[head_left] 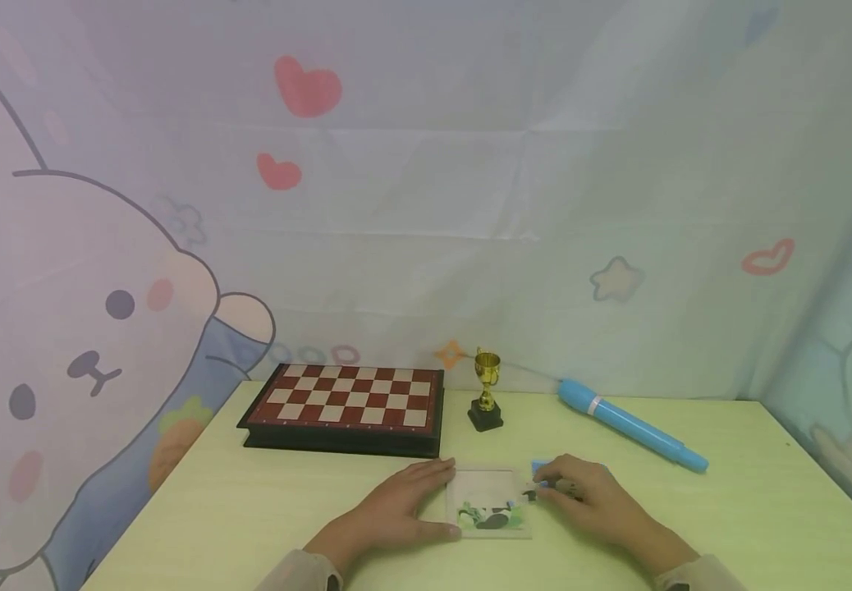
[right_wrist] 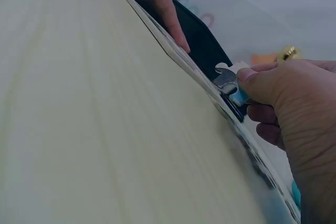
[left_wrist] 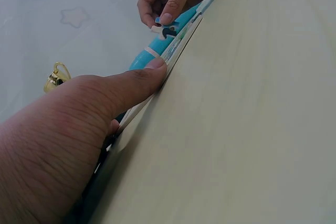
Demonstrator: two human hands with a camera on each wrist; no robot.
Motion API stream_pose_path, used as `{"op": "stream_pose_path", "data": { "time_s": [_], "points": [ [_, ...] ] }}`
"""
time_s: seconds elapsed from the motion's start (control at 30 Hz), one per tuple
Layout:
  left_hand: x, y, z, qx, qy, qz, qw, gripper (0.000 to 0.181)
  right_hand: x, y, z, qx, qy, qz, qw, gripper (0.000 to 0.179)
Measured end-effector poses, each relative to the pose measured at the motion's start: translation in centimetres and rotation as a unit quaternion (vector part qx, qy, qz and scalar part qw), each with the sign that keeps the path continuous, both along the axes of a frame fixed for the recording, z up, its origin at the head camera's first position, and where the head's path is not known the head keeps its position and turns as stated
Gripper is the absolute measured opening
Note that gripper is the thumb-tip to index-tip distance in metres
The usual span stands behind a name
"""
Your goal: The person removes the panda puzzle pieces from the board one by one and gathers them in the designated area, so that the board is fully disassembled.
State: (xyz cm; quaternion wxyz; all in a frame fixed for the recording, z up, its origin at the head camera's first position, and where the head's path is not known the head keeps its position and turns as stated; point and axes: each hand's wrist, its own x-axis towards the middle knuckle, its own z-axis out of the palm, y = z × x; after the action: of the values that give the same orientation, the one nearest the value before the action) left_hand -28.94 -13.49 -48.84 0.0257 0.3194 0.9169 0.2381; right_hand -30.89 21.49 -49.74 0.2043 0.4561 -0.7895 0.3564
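A square jigsaw tray (head_left: 481,484) lies flat near the table's front, with joined pieces showing a black-and-white animal on green (head_left: 491,517) along its lower part. My left hand (head_left: 404,502) rests at the tray's left side, fingers and thumb extended to its edge. Just past the right edge, my right hand (head_left: 596,499) pinches a small jigsaw piece (left_wrist: 167,31) between thumb and fingers. White, black and blue show on that piece, and it is raised off the table in the right wrist view. More jigsaw pieces (head_left: 542,466) lie beside and partly beneath the right hand.
A red-and-white chessboard box (head_left: 345,402) stands at the back left. Right of it is a small gold trophy cup (head_left: 487,386) on a black base. A large blue pen-shaped object (head_left: 633,424) lies at the back right, before a printed cloth backdrop (head_left: 426,189).
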Motion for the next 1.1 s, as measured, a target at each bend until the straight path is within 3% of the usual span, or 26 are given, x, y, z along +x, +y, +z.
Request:
{"op": "stream_pose_path", "data": {
  "time_s": [0.3, 0.57, 0.87, 1.1],
  "points": [
    [-0.1, 0.1, 0.0, -0.003, -0.003, 0.004, 1.0000, 0.087, 0.5, 4.3, -0.2, -0.004, -0.016, -0.076, 0.9969, 0.028],
    [-0.1, 0.1, -0.1, -0.003, -0.005, 0.005, 1.0000, 0.088, 1.3, 7.6, -0.3, -0.007, -0.046, -0.149, 0.9878, 0.025],
    [0.1, 0.1, 0.1, -0.001, -0.006, 0.007, 1.0000, 0.088, 1.4, 9.2, -0.5, -0.015, -0.074, -0.113, 0.9907, 0.029],
    [0.2, 0.2, 0.1, -0.002, -0.005, 0.006, 1.0000, 0.087, 1.0, 9.4, -1.0, -0.012, -0.063, -0.093, 0.9936, 0.031]
  ]
}}
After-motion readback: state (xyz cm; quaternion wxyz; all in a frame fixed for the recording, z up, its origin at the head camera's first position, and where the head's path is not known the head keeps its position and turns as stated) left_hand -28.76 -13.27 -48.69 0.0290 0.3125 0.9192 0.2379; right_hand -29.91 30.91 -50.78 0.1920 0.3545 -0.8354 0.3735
